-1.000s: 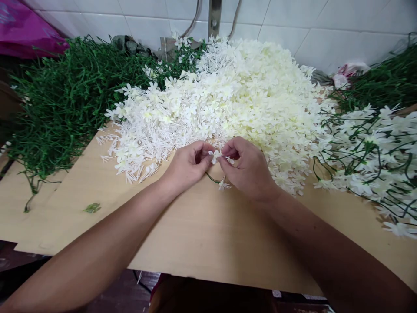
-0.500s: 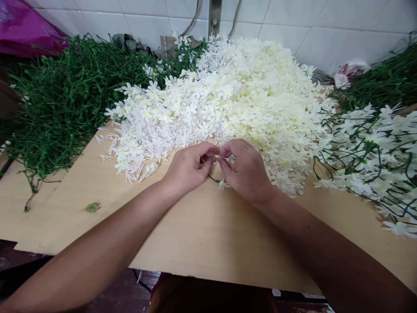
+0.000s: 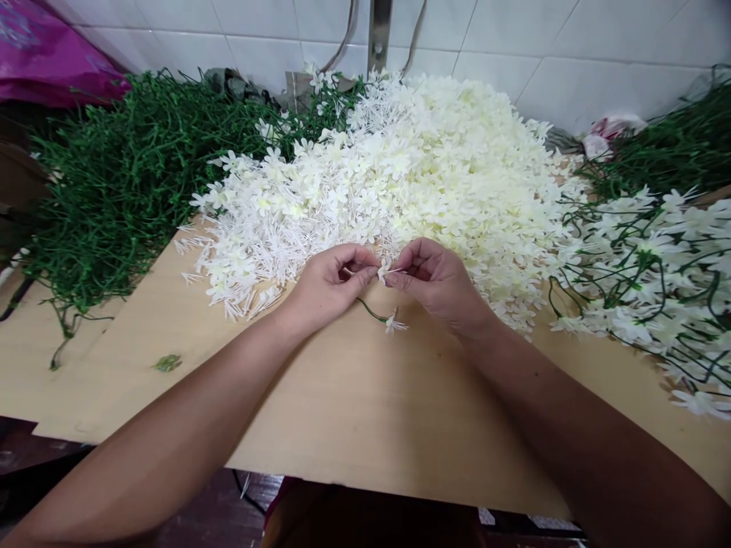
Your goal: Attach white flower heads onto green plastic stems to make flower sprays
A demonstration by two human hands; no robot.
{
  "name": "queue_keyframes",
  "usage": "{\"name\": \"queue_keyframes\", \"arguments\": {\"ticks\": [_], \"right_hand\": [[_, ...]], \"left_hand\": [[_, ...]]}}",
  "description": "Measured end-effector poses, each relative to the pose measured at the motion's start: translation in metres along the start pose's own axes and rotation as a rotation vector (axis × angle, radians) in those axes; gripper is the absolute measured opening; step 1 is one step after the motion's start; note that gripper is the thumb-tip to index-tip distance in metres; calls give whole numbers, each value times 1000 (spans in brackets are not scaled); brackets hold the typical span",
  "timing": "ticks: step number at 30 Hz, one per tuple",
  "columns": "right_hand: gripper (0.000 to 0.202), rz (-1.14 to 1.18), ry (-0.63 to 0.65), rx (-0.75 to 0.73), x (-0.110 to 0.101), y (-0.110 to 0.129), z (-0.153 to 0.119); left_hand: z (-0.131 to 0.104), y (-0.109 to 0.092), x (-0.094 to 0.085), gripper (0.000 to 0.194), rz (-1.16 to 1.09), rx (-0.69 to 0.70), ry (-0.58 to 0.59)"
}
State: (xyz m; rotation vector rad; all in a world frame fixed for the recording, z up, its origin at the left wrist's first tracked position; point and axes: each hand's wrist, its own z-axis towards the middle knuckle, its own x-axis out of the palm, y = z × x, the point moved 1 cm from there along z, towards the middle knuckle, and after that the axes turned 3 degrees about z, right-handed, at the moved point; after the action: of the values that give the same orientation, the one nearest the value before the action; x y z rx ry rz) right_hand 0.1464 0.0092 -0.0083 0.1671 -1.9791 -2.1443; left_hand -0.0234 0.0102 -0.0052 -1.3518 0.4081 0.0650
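Note:
Near the middle of the board, my left hand (image 3: 339, 283) is closed in a pinch on a small white flower (image 3: 384, 269). Facing it, my right hand (image 3: 431, 278) pinches the thin white strands at the flower's right side. A green stem (image 3: 371, 310) comes out below my left fingers and curves down to a white stamen tuft (image 3: 394, 324) just above the board. Part of the stem is hidden by my left hand. Right behind both hands rises a large heap of white and pale yellow flowers (image 3: 457, 167).
Green stems (image 3: 126, 183) are piled at the left, beside a magenta bag (image 3: 57, 57). Stemmed white flowers (image 3: 656, 274) lie at the right, with more green stems (image 3: 679, 144) behind. A green scrap (image 3: 167, 363) rests on the board (image 3: 343, 411). A tiled wall (image 3: 502, 38) stands behind.
My hands have moved slightly apart, and the white flower between the fingertips now shows more. The stem and its white tuft hang a little more to the left of my right hand, in fuller view.

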Motion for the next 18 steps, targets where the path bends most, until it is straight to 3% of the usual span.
{"name": "queue_keyframes", "arguments": {"ticks": [7,13,18], "right_hand": [[31,-53,-29,-10,2,3,-2],[15,-319,-72,-190,6,10,-7],[14,-494,-95,-303,12,14,-13]], "left_hand": [[-3,-6,-2,10,75,24,28],[-2,-2,-2,11,120,68,22],[-1,-6,-1,10,71,27,52]]}}
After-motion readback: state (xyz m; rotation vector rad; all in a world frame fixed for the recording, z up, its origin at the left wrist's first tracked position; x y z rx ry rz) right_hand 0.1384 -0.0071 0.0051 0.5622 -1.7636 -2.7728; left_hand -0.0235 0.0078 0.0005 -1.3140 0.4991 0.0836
